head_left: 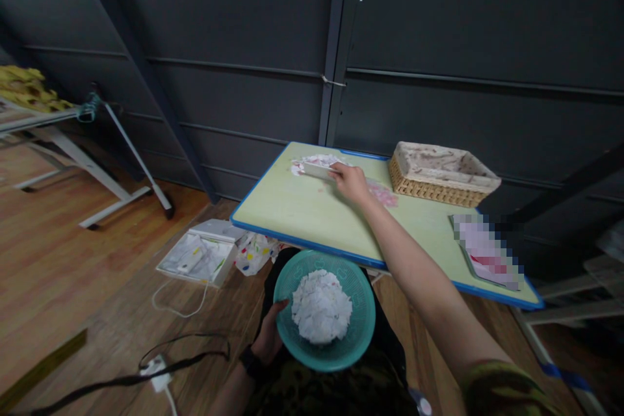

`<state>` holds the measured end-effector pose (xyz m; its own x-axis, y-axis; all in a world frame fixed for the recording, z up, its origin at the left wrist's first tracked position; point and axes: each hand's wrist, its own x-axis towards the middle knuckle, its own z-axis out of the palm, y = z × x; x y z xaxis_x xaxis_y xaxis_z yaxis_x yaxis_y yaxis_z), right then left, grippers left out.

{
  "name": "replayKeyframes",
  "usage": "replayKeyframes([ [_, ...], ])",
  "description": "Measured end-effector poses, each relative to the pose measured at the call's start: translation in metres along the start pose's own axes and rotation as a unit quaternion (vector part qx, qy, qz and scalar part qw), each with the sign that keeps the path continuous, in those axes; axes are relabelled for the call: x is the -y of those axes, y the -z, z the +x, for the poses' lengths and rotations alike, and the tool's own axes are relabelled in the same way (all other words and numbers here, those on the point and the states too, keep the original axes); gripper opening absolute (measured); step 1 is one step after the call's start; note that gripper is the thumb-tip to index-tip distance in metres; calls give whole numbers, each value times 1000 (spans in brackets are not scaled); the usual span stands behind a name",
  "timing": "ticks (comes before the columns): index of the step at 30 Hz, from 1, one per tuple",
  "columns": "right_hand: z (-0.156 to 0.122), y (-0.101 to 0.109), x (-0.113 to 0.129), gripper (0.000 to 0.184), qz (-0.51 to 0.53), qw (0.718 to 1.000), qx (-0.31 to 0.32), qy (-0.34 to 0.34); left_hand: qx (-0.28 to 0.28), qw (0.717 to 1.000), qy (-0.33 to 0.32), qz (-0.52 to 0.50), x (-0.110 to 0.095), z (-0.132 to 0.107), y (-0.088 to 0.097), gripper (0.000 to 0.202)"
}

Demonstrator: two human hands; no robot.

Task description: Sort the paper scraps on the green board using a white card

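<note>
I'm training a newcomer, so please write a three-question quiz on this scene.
1. What does the left hand hold, and what the right hand?
2. True or false: the wicker basket stands on the floor.
3. The white scraps in the green basin form: A, a heap; B, a ring; C, a straight row.

Key:
1. The green basin; a flat pale tool.
2. False; the wicker basket stands on the table.
3. A.

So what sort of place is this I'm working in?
Possibly a simple workshop or craft space, though I can't be sure: dark wall panels with exposed framing, a blue-edged table, and a teal basket holding white scraps.
</note>
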<state>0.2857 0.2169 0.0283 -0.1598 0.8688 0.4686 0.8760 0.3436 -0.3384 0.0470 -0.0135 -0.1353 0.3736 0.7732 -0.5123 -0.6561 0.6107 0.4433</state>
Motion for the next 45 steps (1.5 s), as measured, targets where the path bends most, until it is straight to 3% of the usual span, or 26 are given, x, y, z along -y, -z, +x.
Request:
replayKeyframes([
  [4,5,7,-8,28,13,1000,1,-8,-10,1000,6,-6,-1,-2,-2,50],
  [10,7,10,-12,25,61,996,-63,-30,-26,999,12,-22,-2,1,-1,54],
  [15,6,9,-8,21,83,996,-15,7,-18,999,10,-28,-1,3,1,55],
  [20,9,23,-3,22,83,996,8,13,-2,1000,10,-27,-1,3,4,55],
  [25,-6,20,41,33,-7,999,-23,34,11,999,13,-30,0,5,8,54],
  [27,-18,14,69,37,-60,995,18,77,8,999,15,-32,0,6,9,52],
  [30,-36,6,107,47,-124,968,129,174,3,999,21,-34,0,6,9,53],
  [33,-43,6,123,52,-173,949,179,194,7,999,20,-36,0,6,8,55],
  [36,-45,12,116,46,-219,948,186,139,2,999,12,-30,0,6,7,54],
  [40,-50,24,87,36,-268,943,195,37,-16,1000,13,-17,-2,5,3,51],
  [45,-59,45,52,37,-305,939,155,-44,-28,999,19,-18,-4,3,-2,52],
])
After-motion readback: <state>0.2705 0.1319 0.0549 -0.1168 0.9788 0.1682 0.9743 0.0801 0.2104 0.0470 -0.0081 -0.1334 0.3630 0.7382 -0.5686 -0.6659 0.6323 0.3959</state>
